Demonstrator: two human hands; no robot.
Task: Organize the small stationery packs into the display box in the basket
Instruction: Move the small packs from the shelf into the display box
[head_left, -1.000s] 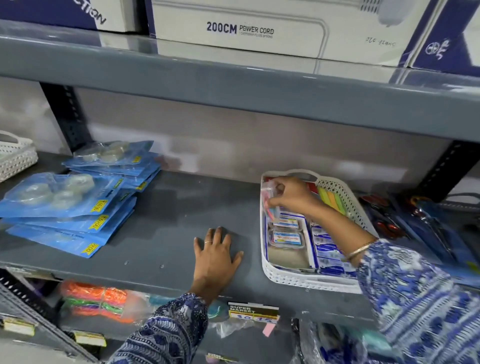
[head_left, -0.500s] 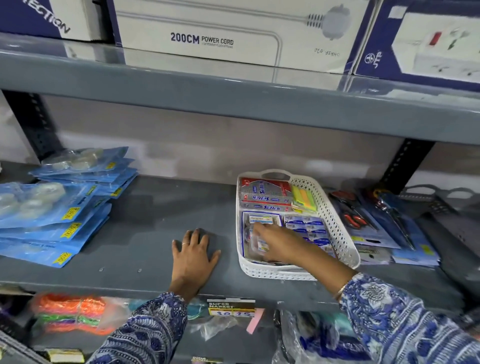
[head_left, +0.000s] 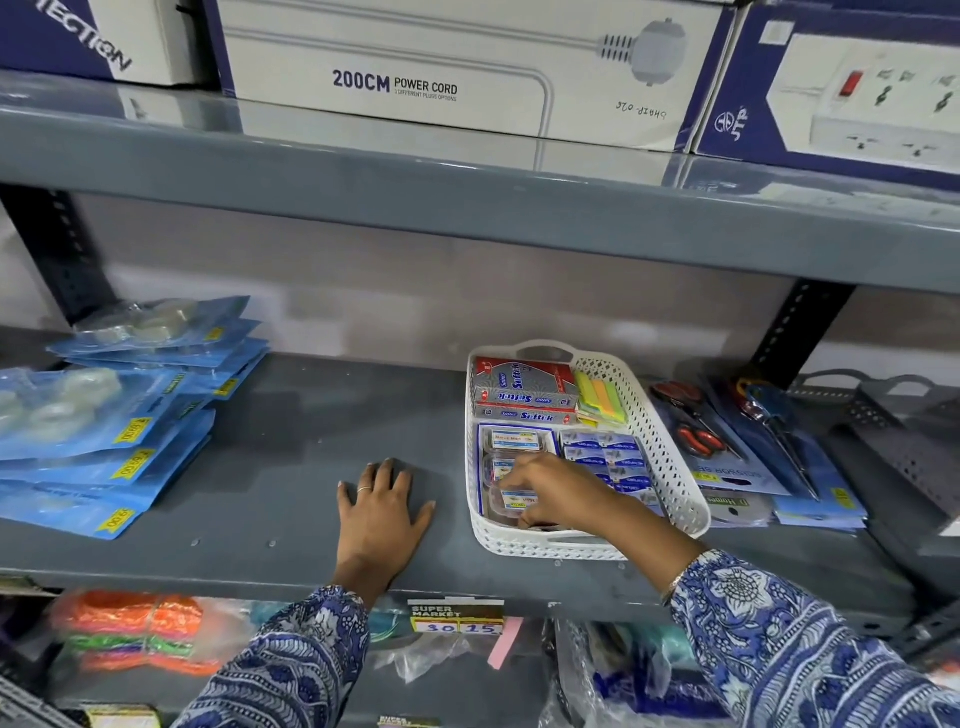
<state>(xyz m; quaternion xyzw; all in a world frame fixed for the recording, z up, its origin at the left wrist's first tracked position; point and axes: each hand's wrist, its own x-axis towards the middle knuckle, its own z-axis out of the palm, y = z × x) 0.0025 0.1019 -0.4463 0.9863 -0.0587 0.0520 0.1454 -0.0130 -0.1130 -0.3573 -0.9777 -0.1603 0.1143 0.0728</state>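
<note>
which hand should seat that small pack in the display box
Right. The right hand is already in the basket, fingers on the small pack. The left hand lies flat on the shelf outside it.

white box (head_left: 441, 78): "200CM POWER CORD" | red packs (head_left: 524, 387): "Softek" | shelf tag (head_left: 456, 617): "SUPER MARKET"

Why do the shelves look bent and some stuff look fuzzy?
Head view: the wide lens bows the top shelf; the sleeves at the bottom edge smear; the small pack under the right hand is too soft to read; the power cord box reflects in the glossy shelf.
</note>
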